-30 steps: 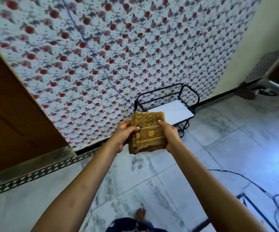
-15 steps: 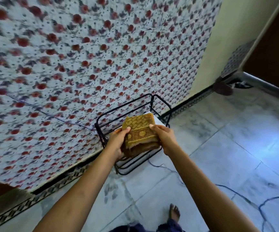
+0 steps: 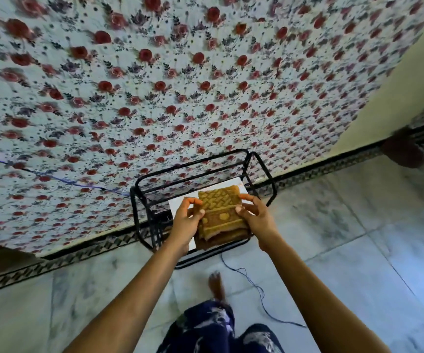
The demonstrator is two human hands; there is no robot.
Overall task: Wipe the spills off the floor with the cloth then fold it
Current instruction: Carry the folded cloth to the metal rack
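The cloth is a mustard-yellow patterned towel, folded into a thick square stack. I hold it by both sides over a low black wire rack that has a white sheet on its shelf. My left hand grips the cloth's left edge, thumb on top. My right hand grips the right edge with fingers spread over the top. Whether the cloth's underside rests on the shelf is hidden.
The rack stands against a wall with red flower wallpaper. A thin dark cord runs over the grey marble floor from under the rack. My bare foot is just in front of it. A dark object lies at the far right.
I have walked closer to the rack. Both hands have carried the folded cloth forward and down, from in front of the rack to over its white shelf.
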